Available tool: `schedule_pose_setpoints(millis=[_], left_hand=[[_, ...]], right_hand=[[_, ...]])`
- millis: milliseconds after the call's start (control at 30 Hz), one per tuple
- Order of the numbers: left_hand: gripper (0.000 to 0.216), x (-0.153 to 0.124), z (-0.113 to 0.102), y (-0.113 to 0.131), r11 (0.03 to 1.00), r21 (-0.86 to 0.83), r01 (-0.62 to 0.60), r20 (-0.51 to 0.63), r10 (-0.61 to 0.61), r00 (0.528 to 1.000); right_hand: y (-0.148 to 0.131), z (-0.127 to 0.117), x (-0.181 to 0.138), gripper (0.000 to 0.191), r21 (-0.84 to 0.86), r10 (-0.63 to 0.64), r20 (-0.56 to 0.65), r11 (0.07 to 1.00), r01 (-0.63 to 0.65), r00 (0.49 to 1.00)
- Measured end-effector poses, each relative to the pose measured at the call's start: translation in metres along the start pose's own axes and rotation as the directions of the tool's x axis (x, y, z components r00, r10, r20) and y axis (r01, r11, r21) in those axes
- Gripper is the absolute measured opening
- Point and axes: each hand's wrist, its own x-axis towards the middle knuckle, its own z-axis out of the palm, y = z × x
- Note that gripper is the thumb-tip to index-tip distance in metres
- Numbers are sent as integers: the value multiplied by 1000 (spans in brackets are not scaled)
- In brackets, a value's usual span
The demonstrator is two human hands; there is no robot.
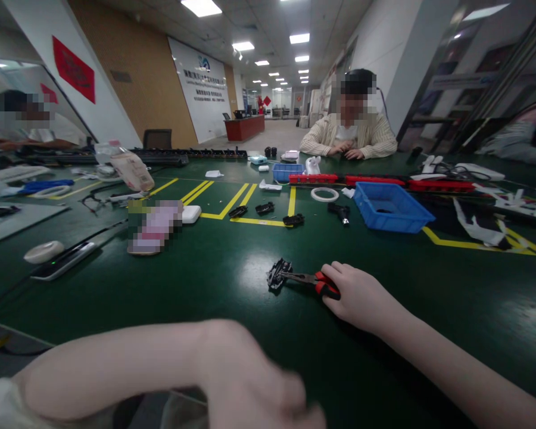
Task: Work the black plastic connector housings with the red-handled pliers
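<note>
My right hand (360, 295) rests on the green table (232, 262) with its fingers wrapped round the red handles of a pair of pliers (315, 281). The pliers' jaws point left and touch a small black plastic part (279, 274). My left hand (254, 387) is close to the camera at the bottom edge, smeared by motion. Its fingers look curled, but I cannot make out whether they hold anything.
A blue bin (390, 207) stands behind my right hand, with a white tape ring (324, 194) and several small black parts (264, 208) near yellow floor-style lines. A person in a striped shirt (351, 134) sits across the table. A white device (65, 259) lies left.
</note>
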Motion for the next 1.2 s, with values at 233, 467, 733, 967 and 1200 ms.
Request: schedule_pose_setpoints(millis=[233, 467, 733, 967, 1200], left_hand=[[77, 62, -14, -108, 934, 7, 358, -44, -357, 933], [49, 57, -1, -110, 930, -70, 360, 72, -355, 932], [53, 56, -5, -121, 954, -139, 266, 120, -250, 961], [52, 58, -2, -122, 948, -146, 284, 119, -268, 956], [48, 57, -2, -127, 927, -231, 297, 86, -284, 955]], right_hand=[[3, 0, 0, 34, 15, -10, -13, 1000, 11, 1000], [15, 5, 1, 37, 19, -57, -68, 998, 58, 996], [17, 11, 0, 49, -5, -100, -149, 995, 100, 984], [14, 15, 0, 48, -51, -122, -206, 992, 114, 971], [15, 17, 0, 50, -103, -139, -244, 988, 116, 960]])
